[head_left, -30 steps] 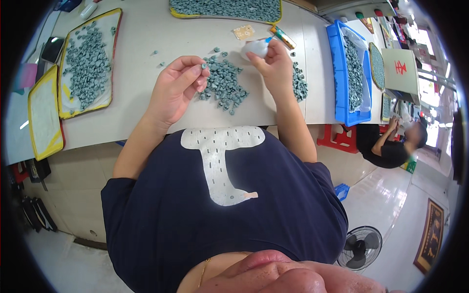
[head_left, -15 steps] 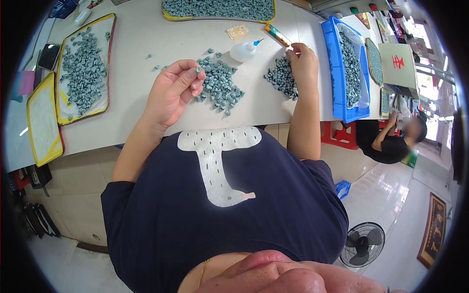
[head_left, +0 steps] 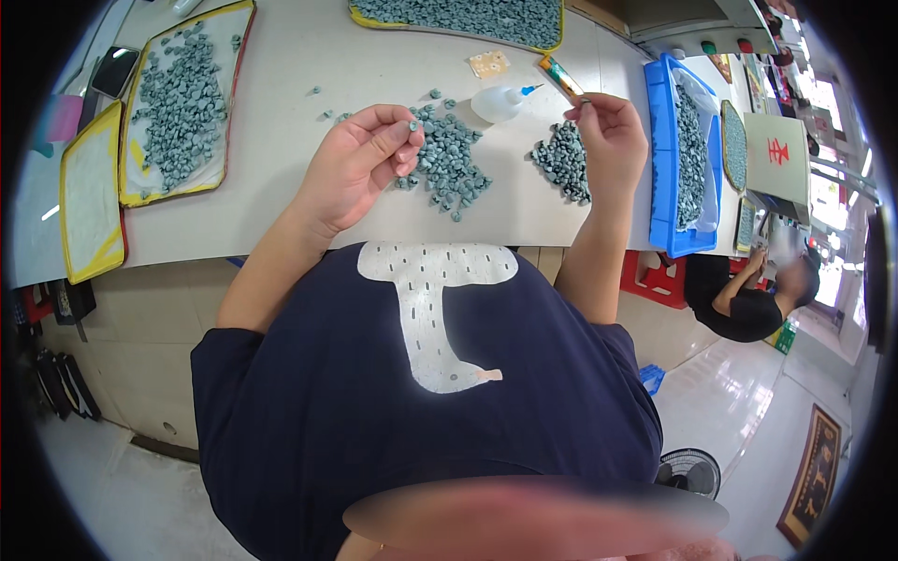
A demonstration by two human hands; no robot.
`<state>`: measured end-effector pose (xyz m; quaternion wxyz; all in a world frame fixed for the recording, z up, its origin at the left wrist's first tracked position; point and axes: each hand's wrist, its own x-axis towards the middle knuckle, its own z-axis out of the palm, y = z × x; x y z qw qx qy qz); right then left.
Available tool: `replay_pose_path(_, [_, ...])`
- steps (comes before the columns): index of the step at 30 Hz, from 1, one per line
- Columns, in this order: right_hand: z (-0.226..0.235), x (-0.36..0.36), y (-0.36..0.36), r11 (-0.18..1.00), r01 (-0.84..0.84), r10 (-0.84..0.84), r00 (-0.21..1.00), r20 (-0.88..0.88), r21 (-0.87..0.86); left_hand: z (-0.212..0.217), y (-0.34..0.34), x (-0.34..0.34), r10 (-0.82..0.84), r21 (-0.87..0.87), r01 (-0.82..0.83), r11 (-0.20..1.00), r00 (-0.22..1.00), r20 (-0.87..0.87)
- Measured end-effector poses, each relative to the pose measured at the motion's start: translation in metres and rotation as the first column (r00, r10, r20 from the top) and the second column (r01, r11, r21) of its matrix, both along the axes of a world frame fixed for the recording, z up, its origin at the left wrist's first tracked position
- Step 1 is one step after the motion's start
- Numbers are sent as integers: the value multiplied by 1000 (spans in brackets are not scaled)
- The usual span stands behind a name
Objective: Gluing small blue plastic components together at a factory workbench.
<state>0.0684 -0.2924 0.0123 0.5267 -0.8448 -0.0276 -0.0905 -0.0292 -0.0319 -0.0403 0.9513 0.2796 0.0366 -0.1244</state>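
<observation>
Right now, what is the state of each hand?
Left hand: closed, pinching one small teal piece.
Right hand: pinched closed; whether it holds anything cannot be told.

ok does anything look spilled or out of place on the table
Slightly: a few green pieces lie stray beyond the left hand, apart from the central pile. The squeeze bottle seems to lie on its side, though no spill shows.

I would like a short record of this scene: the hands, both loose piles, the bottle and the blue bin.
Left hand: pinches one small green piece
Right hand: at the right pile; whether it holds anything is unclear
Left pile: loose, between the hands
Right pile: loose, partly hidden by the right hand
Bottle: white, blue tip, unheld
Blue bin: far right, holds similar pieces
</observation>
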Motion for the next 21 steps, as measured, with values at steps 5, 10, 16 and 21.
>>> replay_pose_path(5, [5, -38, 47, 892, -416, 422, 907, 3, 180, -4, 1, -1, -38, -18, 38, 999, 999, -13])
replay_pose_path(10, [-1, -45, 81, 836, -501, 545, 803, 242, -221, 1, 3, -4, -49, -36, 48, 998, 998, -47])
replay_pose_path(16, [-9, -49, 98, 808, -477, 589, 644, 488, -346, 1, 10, -6, -78, -53, 76, 996, 996, -43])
replay_pose_path(21, [-15, -46, 105, 778, -475, 626, 538, 564, -410, -2, 16, -7, -84, -64, 81, 995, 996, -38])
